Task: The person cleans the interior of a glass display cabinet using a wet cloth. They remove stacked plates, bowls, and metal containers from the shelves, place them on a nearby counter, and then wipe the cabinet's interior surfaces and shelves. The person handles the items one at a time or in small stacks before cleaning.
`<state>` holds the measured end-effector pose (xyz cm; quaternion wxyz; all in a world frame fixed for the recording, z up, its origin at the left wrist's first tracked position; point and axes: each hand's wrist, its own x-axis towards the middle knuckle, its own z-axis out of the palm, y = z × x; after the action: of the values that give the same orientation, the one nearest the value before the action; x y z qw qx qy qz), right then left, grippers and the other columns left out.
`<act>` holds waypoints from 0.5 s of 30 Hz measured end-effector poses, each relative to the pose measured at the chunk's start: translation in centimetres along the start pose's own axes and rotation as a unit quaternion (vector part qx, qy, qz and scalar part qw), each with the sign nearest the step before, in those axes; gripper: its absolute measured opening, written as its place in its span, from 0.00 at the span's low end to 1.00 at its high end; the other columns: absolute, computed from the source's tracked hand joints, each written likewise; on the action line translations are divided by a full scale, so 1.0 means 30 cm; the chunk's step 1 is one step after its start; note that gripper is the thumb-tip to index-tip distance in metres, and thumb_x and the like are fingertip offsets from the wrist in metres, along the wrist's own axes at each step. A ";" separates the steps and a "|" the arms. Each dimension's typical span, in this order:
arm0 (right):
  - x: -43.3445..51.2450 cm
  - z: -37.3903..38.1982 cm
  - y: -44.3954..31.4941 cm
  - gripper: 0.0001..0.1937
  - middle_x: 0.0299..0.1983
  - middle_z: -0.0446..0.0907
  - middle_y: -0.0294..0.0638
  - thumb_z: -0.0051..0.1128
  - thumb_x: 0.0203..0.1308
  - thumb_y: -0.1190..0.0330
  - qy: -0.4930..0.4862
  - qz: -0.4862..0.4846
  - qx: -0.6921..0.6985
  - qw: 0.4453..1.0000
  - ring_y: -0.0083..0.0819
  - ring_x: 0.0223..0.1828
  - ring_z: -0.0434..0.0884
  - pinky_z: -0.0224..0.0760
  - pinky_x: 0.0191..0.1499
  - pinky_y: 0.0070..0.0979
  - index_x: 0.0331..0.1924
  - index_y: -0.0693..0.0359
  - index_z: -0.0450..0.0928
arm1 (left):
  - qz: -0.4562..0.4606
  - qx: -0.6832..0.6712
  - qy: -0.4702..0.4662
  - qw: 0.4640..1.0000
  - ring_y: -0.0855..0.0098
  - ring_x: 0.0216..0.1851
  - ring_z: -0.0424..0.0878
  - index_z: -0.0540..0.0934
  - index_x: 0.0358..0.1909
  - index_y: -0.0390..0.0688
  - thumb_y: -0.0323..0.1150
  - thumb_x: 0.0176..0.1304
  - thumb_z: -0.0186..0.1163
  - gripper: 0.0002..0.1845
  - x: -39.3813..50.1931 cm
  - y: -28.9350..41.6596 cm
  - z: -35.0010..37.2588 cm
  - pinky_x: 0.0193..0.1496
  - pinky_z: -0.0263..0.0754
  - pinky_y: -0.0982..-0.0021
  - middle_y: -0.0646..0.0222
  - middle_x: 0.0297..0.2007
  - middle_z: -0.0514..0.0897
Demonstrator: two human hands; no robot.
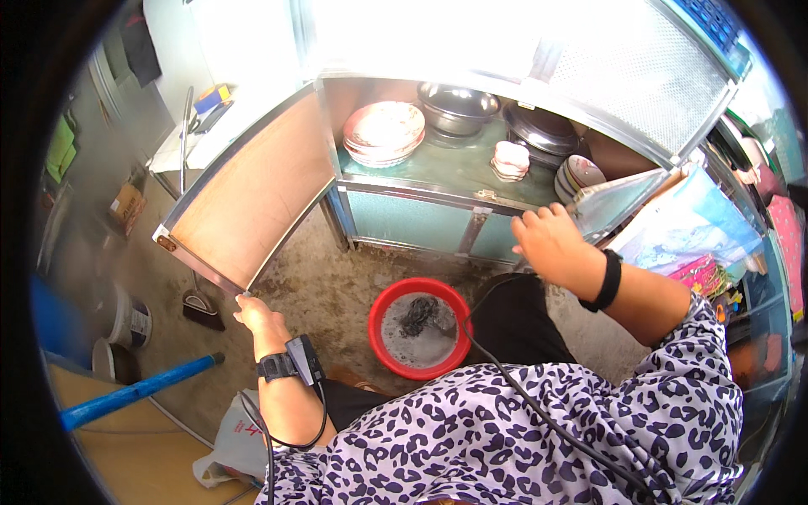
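The cabinet's left door (252, 183) stands open, and my left hand (260, 315) touches its lower outer corner. My right hand (546, 240) is raised at the cabinet's front edge, close to the open right door (618, 202); whether its fingers hold that door cannot be made out. On the shelf (442, 164) between the doors are stacked plates (385, 129), a metal basin (457, 110), small scalloped dishes (510, 161), a lidded pan (543, 129) and tilted bowls (581, 173). Below, a red plastic basin (420, 369) holds sudsy water and a dark scrubber or cloth (420, 315).
A long-handled brush (203, 309) and white buckets (131, 322) stand on the left floor. A blue pole (142, 390) juts in at lower left, near a white plastic bag (237, 435). Blue-white packaging (694, 221) lies beyond the right door. A black cable crosses my body.
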<state>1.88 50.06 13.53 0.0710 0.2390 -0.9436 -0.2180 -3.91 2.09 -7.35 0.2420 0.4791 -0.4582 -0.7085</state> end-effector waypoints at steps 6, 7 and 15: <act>-0.270 -0.094 -0.058 0.12 0.40 0.74 0.44 0.59 0.53 0.67 0.139 0.068 0.233 0.960 0.41 0.42 0.74 0.64 0.49 0.39 0.40 0.62 0.74 | 0.029 0.059 0.074 0.995 0.54 0.63 0.62 0.44 0.69 0.45 0.47 0.65 0.48 0.37 -0.134 0.047 -0.024 0.59 0.62 0.54 0.56 0.67 0.55; -0.316 -0.105 -0.060 0.11 0.41 0.73 0.44 0.58 0.53 0.68 0.166 0.094 0.285 0.939 0.41 0.43 0.74 0.63 0.51 0.41 0.40 0.61 0.74 | 0.031 0.058 0.075 0.995 0.54 0.62 0.62 0.44 0.69 0.45 0.46 0.65 0.48 0.37 -0.145 0.053 -0.038 0.58 0.63 0.54 0.56 0.67 0.56; -0.681 -0.068 0.000 0.12 0.44 0.75 0.44 0.55 0.54 0.78 0.276 0.331 0.371 0.823 0.34 0.41 0.77 0.70 0.46 0.26 0.44 0.64 0.76 | 0.034 0.053 0.079 0.995 0.54 0.57 0.65 0.43 0.68 0.50 0.42 0.63 0.51 0.37 -0.187 0.054 -0.098 0.51 0.66 0.52 0.57 0.64 0.59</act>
<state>20.24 59.14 14.75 0.3026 -0.0289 -0.9164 0.2602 0.96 4.50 -3.70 0.2759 0.5297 -0.4907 -0.6344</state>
